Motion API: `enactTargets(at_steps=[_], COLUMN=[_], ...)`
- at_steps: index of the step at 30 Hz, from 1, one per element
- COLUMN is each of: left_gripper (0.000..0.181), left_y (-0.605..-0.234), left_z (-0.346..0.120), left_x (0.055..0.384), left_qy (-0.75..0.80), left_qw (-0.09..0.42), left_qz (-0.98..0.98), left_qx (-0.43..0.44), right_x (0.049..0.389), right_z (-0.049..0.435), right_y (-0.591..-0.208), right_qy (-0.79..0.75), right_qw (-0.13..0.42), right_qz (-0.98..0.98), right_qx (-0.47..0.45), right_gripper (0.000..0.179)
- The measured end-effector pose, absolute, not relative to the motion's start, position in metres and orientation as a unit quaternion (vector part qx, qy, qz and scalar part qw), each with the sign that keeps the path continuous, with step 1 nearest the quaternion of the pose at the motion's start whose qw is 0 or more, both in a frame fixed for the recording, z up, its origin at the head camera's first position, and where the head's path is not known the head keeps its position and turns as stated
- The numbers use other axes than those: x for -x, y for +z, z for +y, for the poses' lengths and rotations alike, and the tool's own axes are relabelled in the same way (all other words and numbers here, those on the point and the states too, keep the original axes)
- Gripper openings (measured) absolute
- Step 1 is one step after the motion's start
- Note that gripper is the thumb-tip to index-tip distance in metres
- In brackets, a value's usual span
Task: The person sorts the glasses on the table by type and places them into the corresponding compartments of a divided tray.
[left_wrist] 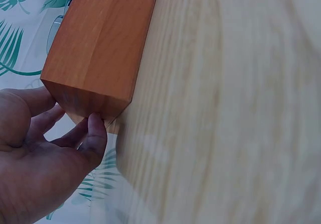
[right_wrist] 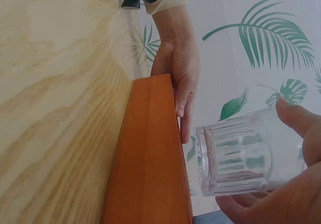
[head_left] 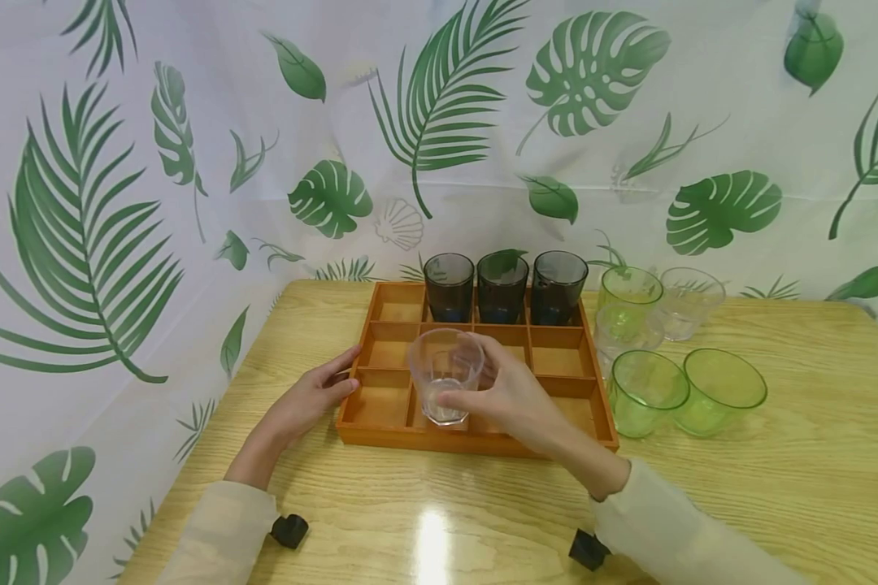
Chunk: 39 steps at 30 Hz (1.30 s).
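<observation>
A clear tumbler [head_left: 446,374] is in my right hand [head_left: 515,398], held over the front part of a divided wooden tray [head_left: 475,440]. In the right wrist view, fingers and thumb grip the sides of this tumbler [right_wrist: 241,156], its ribbed base apart from the tray's side [right_wrist: 145,153]. My left hand [head_left: 318,398] rests against the tray's left edge. The left wrist view shows its fingertips [left_wrist: 95,126] touching the tray's end wall [left_wrist: 90,101]. Three dark tumblers, the middle one [head_left: 502,288] among them, stand upright in the back row's compartments.
Right of the tray stand green glasses, one at the back [head_left: 629,296] and a front pair, the left [head_left: 647,398] and the right [head_left: 724,394]. Clear glasses, such as the rear one [head_left: 691,305], stand beside them. A leaf-patterned cloth [head_left: 468,187] hangs behind the wooden table [head_left: 812,471].
</observation>
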<state>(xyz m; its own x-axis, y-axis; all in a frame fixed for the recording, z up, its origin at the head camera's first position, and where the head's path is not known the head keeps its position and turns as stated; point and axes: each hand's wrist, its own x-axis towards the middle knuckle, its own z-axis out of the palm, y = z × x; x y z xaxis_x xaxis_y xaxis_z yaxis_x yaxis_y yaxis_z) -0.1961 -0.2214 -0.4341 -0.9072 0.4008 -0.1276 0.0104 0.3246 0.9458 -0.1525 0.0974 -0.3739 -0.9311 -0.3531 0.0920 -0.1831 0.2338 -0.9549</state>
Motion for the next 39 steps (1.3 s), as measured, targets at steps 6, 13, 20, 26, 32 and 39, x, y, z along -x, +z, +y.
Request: enactTargets(at_steps=[6,13,20,26,32,39], left_gripper=[0.064,0.063,0.063,0.063,0.062,0.062], left_y=[-0.434,-0.433,-0.434,-0.434,-0.435,-0.435], left_z=[-0.222,-0.221,-0.222,-0.222,-0.222,-0.221], left_x=[0.195,0.195,0.194,0.195,0.195,0.195], left_qy=[0.567,0.564,0.563,0.563,0.563,0.56], left_qw=[0.174,0.173,0.174,0.172,0.173,0.173], left_qz=[0.795,0.798,0.798,0.798,0.799,0.801], left_qx=[-0.124,-0.122,-0.125,-0.125,-0.125,-0.121], right_x=[0.168,0.188,0.207,0.217,0.221,0.225], right_z=[0.093,0.09,0.087,0.083,0.082,0.082], right_y=[-0.369,-0.369,-0.371,-0.375,-0.377,-0.383], right_qy=[-0.574,-0.562,-0.554,-0.575,-0.572,-0.569], right_qw=[0.067,0.058,0.042,0.034,0.036,0.042], right_qz=[0.801,0.814,0.824,0.811,0.813,0.816], right_qx=[0.158,0.137,0.11,0.107,0.103,0.093], right_gripper=[0.085,0.092,0.092,0.092,0.093,0.093])
